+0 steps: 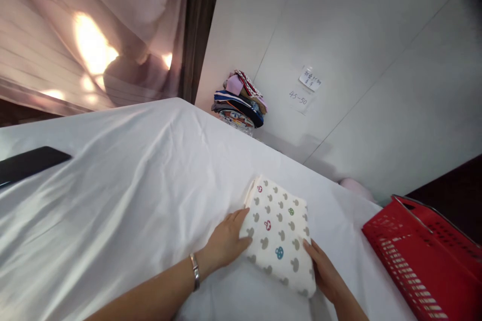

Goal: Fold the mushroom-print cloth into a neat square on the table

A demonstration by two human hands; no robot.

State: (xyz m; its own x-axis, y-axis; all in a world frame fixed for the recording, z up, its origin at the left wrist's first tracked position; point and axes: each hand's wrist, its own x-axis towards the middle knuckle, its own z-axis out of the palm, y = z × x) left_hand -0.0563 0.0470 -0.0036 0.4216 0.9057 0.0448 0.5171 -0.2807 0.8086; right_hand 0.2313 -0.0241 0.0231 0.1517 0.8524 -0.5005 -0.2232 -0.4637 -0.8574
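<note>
A folded white cloth (273, 233) printed with grey, red, green and blue mushrooms is in front of me, over the white-covered table. My left hand (226, 241), with a silver bangle at the wrist, grips its left edge, thumb on top and the other fingers partly hidden at the side. On the opposite edge, my right hand (326, 271) holds the cloth with its thumb on top and its fingers along the side. Whether the cloth's underside touches the table I cannot tell.
A red plastic basket (433, 261) stands at the right. Folded clothes (239, 100) are stacked by the white wall beyond the table (150, 185). A dark flat object (32, 163) lies at the left. Handwritten labels (307, 88) are stuck on the wall. A pinkish curtain (113, 25) hangs at the back left.
</note>
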